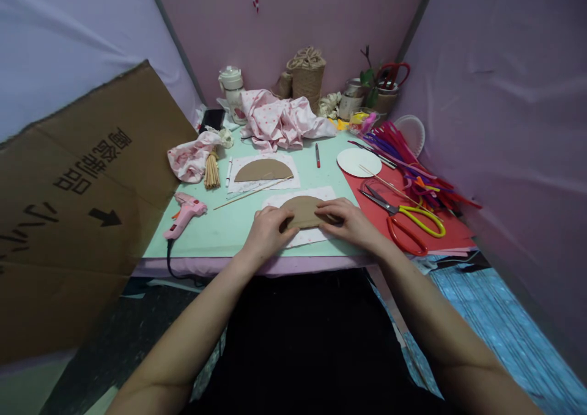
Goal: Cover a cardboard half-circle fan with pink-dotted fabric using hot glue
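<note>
A brown cardboard half-circle [302, 210] lies over a piece of white dotted cloth [312, 239] near the table's front edge, its curved side facing away from me. My left hand [270, 228] grips its left end, thumb along the straight edge. At the other end, my right hand [346, 218] has its fingers bent over the cardboard, thumb low near the same edge. Farther back, a second cardboard half-circle [263, 170] rests on another piece of dotted cloth [293, 164]. A thin wooden stick [247, 195] lies between the two pieces.
On the left are a pink glue gun [186, 213], a bundle of sticks [211, 172] and a large cardboard sheet [92, 219]. Scissors [398, 210], a white disc [359, 162] and pipe cleaners [403, 152] lie right. Crumpled cloth [284, 121] and a bottle [233, 94] stand behind.
</note>
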Action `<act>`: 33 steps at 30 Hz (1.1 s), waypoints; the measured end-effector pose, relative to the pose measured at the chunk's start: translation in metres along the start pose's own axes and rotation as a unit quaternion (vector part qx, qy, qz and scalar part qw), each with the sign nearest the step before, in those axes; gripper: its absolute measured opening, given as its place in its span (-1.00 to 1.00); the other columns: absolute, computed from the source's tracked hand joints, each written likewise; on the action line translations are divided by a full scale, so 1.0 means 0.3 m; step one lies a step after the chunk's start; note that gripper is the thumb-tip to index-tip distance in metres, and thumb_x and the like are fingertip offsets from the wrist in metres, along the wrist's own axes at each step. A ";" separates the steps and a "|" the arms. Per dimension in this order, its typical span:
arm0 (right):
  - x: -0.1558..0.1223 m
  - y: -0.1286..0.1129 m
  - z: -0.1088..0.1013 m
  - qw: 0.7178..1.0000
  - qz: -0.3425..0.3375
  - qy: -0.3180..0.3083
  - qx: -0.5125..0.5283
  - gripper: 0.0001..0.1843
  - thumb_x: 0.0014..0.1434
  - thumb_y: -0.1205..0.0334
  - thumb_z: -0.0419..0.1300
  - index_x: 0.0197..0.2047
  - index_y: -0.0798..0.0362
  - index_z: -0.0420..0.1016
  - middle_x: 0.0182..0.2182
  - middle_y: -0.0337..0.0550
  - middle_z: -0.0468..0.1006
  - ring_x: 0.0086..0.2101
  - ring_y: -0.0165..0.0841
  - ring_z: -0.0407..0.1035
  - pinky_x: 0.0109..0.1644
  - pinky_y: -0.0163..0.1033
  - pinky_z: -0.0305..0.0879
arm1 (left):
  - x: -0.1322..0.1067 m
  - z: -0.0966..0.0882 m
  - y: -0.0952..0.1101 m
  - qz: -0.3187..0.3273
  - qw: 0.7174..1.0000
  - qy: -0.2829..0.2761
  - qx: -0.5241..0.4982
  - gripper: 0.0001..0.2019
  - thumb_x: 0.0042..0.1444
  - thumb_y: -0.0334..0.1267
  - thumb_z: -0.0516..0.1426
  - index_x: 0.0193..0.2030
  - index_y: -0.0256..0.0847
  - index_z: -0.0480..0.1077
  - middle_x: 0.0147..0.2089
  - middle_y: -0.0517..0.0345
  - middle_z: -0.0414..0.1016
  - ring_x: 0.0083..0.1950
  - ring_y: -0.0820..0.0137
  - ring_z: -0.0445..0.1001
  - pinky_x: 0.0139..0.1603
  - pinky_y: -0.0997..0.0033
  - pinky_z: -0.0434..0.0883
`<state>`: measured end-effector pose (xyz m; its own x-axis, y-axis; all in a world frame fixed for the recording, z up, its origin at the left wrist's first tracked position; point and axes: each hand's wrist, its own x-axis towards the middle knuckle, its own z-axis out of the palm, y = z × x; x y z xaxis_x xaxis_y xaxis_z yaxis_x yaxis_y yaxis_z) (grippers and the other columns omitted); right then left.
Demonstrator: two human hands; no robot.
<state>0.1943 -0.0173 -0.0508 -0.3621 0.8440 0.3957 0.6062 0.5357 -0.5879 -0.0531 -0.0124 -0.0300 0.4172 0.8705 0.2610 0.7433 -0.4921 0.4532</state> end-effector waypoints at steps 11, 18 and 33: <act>0.000 -0.001 0.007 1.000 -0.013 0.005 -0.012 -0.72 0.15 0.23 0.30 -0.05 -0.03 0.61 -0.02 -0.03 0.60 0.02 -0.13 0.42 0.10 0.06 0.39 | -0.004 0.011 -0.008 0.012 1.000 0.013 0.007 -0.80 0.03 -0.25 0.30 -0.16 -0.14 0.53 -0.09 0.07 0.63 -0.03 0.17 0.51 0.02 0.10 0.37; -0.003 -0.004 0.002 1.000 -0.011 -0.001 -0.015 -0.68 0.13 0.23 0.30 -0.01 -0.04 0.60 0.02 -0.01 0.58 0.05 -0.11 0.40 0.13 0.09 0.37 | -0.017 0.017 -0.012 0.028 0.999 0.031 0.007 -0.79 0.03 -0.26 0.30 -0.15 -0.14 0.52 -0.03 0.04 0.61 0.00 0.16 0.49 0.04 0.09 0.39; -0.009 0.004 -0.013 1.000 -0.009 -0.009 0.025 -0.67 0.10 0.30 0.26 -0.03 -0.04 0.60 0.03 -0.03 0.58 0.06 -0.16 0.40 0.15 0.04 0.36 | -0.043 0.009 -0.036 0.095 0.992 0.061 -0.062 -0.87 0.16 -0.29 0.19 -0.16 -0.19 0.49 0.05 -0.05 0.49 0.09 0.21 0.47 0.10 0.14 0.39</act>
<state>0.1987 -0.0191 -0.0497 -0.3855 0.8343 0.3942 0.5640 0.5512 -0.6149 -0.0652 -0.0183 -0.0405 0.4720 0.7582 0.4499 0.5841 -0.6512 0.4846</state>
